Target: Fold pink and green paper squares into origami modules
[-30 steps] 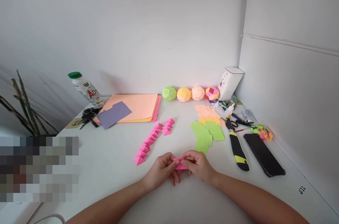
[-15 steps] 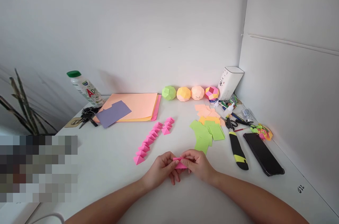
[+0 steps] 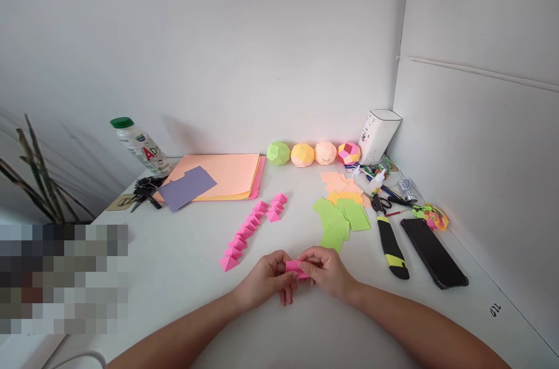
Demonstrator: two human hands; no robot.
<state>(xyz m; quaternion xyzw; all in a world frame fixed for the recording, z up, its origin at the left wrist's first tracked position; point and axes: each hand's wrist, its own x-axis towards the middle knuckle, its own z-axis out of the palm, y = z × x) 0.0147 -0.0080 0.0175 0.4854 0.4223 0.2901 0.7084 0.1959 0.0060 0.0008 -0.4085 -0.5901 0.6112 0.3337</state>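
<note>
A small folded piece of pink paper point(image 3: 294, 266) is pinched between both hands, just above the front of the white table. My left hand point(image 3: 269, 277) grips its left end, with the thumb low on the near edge. On the other end, the thumb of my right hand point(image 3: 328, 270) presses the paper's face, its fingers curled behind. Beyond my left hand runs a slanting row of folded pink paper pieces point(image 3: 247, 231), nested into one another. A shorter stack of the same pieces point(image 3: 276, 207) lies beside its far end. Fingers hide part of the held paper.
Green paper squares point(image 3: 334, 220) lie beyond my right hand, near a box cutter point(image 3: 392, 248) and a black phone point(image 3: 434, 252). Several paper balls, one green point(image 3: 278, 153), line the wall. Large paper sheets point(image 3: 227, 171) and a white bottle point(image 3: 142, 146) stand back left.
My left thumb has slid down off the paper's upper face to its near edge, so more of the pink surface shows. The right hand stays nearly still.
</note>
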